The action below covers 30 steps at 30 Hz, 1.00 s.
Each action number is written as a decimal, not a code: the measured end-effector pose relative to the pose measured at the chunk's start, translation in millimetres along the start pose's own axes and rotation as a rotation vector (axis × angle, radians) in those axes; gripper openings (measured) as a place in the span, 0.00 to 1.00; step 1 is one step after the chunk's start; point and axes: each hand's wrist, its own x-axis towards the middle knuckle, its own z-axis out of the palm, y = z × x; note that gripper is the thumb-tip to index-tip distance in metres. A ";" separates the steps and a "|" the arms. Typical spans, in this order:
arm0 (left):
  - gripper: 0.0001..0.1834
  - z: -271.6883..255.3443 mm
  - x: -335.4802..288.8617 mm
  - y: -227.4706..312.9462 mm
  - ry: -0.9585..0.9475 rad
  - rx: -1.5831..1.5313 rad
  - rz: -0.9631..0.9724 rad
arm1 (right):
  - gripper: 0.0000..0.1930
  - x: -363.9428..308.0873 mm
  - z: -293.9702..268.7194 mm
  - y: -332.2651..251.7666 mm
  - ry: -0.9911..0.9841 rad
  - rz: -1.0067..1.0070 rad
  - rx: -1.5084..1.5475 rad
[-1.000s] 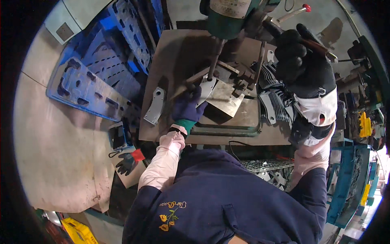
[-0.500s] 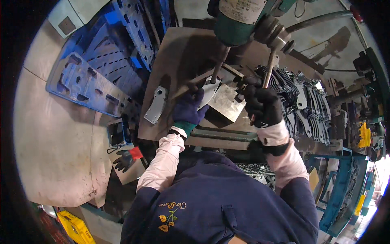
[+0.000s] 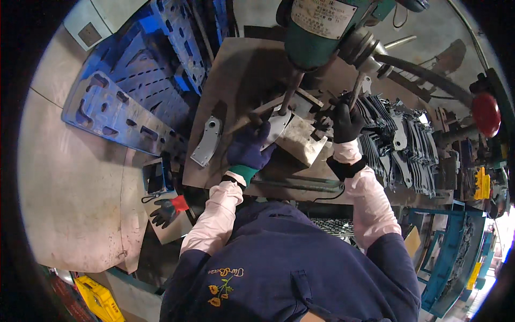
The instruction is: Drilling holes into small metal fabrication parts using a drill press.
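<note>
A green drill press head point(image 3: 310, 45) hangs over the work table. Its drill bit point(image 3: 291, 92) meets the hole end of a curved grey metal plate point(image 3: 278, 127). My left hand point(image 3: 250, 145), in a dark blue glove, grips the near left edge of this plate; its fingertips are partly hidden. A pale metal block point(image 3: 300, 140) lies right beside it. My right hand point(image 3: 347, 121), in a black glove, is closed round the end of a feed lever point(image 3: 358, 88) running down from the press's hub point(image 3: 362, 51).
Another curved plate point(image 3: 208, 140) lies left on the table point(image 3: 228, 59). Many similar dark plates point(image 3: 399, 139) are stacked at right. A red-knobbed lever point(image 3: 485, 115) juts rightward. Blue perforated racks point(image 3: 118, 110) stand left, near a spare black-and-red glove point(image 3: 168, 210).
The feed levers have turned, and the red knob has swung down toward me at right. My right hand has moved slightly away from my body with its lever; my left hand stays on the plate.
</note>
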 end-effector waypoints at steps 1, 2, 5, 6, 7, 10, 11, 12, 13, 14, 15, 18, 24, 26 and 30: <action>0.37 -1.3 0.0 1.2 0.001 0.001 -0.003 | 0.09 4.8 -5.4 7.8 -0.005 -0.002 -0.001; 0.37 -2.8 0.3 2.1 0.004 0.004 -0.008 | 0.10 10.3 -9.0 13.9 -0.012 -0.005 -0.001; 0.37 3.1 -1.8 -1.6 -0.001 0.031 -0.026 | 0.10 13.0 -9.3 16.8 -0.032 0.007 0.042; 0.37 6.2 -3.4 -4.0 -0.004 0.043 -0.033 | 0.10 12.8 -7.5 15.6 -0.038 0.014 0.063; 0.37 5.6 -2.5 -3.7 -0.003 0.032 -0.025 | 0.10 13.6 -8.8 16.5 -0.033 -0.004 0.050; 0.37 3.5 -0.9 -3.2 -0.004 0.011 0.002 | 0.10 19.7 -14.2 28.5 0.006 -0.096 -0.056; 0.38 2.8 -0.4 -3.2 -0.007 0.012 0.013 | 0.10 23.2 -15.9 34.4 0.033 -0.151 -0.135; 0.38 2.2 0.0 -3.0 -0.011 0.013 0.025 | 0.10 25.9 -18.6 39.7 0.062 -0.205 -0.215; 0.38 0.4 -0.2 -2.8 -0.015 0.009 0.023 | 0.11 27.8 -17.5 37.8 0.046 -0.237 -0.235; 0.38 -1.5 -0.5 -2.6 -0.020 0.006 0.021 | 0.11 30.1 -16.9 35.4 0.030 -0.270 -0.255; 0.38 -3.4 -0.9 -2.4 -0.024 0.003 0.019 | 0.11 31.0 -15.4 33.6 0.014 -0.302 -0.275; 0.37 -6.5 0.8 -1.6 0.000 -0.012 0.040 | 0.12 36.2 -19.6 41.7 0.025 -0.304 -0.268; 0.35 -10.6 -2.5 0.1 -0.017 -0.050 -0.033 | 0.11 69.4 -24.9 59.8 0.009 -0.198 -0.381; 0.35 -9.1 -0.9 -0.4 0.060 -0.076 0.044 | 0.11 105.5 -47.5 80.3 -0.034 -0.190 -0.334; 0.34 0.9 -3.9 -3.3 0.131 -0.161 0.070 | 0.13 155.3 -91.0 109.6 -0.103 -0.270 -0.465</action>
